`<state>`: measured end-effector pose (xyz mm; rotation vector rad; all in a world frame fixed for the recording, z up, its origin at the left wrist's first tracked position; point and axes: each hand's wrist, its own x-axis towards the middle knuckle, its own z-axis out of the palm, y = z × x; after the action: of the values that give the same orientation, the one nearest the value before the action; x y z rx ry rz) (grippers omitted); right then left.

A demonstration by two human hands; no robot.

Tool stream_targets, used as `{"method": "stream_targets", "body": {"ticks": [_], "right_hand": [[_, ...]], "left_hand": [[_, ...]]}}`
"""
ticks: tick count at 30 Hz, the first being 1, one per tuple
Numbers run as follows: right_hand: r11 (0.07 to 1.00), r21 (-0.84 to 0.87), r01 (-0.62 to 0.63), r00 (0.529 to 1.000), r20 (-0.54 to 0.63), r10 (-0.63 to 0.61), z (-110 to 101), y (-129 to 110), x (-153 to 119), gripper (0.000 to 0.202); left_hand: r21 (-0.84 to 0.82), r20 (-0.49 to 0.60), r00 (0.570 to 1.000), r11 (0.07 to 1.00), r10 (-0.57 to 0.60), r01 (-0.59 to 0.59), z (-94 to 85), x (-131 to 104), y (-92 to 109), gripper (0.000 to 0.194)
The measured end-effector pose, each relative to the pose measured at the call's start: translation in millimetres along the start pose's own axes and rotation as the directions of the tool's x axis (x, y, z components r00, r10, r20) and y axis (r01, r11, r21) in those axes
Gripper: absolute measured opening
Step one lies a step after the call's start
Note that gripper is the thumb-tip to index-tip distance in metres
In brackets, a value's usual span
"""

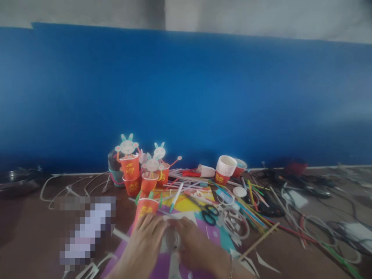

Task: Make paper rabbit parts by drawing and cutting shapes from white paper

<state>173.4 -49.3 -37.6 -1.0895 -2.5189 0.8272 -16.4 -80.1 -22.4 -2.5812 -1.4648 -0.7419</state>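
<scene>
My left hand (145, 242) and my right hand (196, 242) come together low in the middle of the head view, fingers curled inward. Between them is a blurred greyish, see-through thing (172, 242) whose kind I cannot make out. Just beyond my left fingers stands a red paper cup (147, 206) with yellow print; whether they touch it is unclear. Farther back, red cups (131, 167) carry paper rabbit faces (127, 147) with ears and thin arms. Both hands are over a colourful mat (188, 219), and my fingertips are partly hidden.
Black-handled scissors (209, 214), a marker (176, 197) and scattered coloured sticks (255, 217) lie beyond and to the right. Stacked paper cups (225, 169) stand farther back. Cables (334, 236) sprawl at the right. A blurred-out object (88, 230) lies left, and a blue panel (186, 97) closes the rear.
</scene>
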Motion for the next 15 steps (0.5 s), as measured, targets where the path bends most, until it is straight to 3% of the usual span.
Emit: {"method": "stream_targets", "body": {"ticks": [4,8,12,15], "right_hand": [[0.999,0.006,-0.033,0.999,0.016,0.033,-4.5,-3.3,-0.8,0.077],[0.994,0.089,-0.055,0.998,0.013,0.054,-12.3,-8.9,-4.1,0.074],[0.979,0.205,-0.026,0.999,0.038,0.018,-21.0,-2.3,-8.3,0.076],[0.971,0.235,-0.049,0.999,0.010,0.048,-32.9,9.1,-8.0,0.062]], "left_hand": [[-0.126,-0.008,0.995,0.988,-0.096,0.095,16.0,-11.7,13.4,0.035],[-0.229,-0.032,0.989,0.964,-0.147,0.136,38.1,-20.8,12.9,0.062],[-0.275,-0.047,0.989,0.953,-0.142,0.124,58.9,-27.2,7.9,0.061],[-0.235,0.021,0.979,0.951,-0.201,0.200,65.7,-30.2,7.4,0.056]]}}
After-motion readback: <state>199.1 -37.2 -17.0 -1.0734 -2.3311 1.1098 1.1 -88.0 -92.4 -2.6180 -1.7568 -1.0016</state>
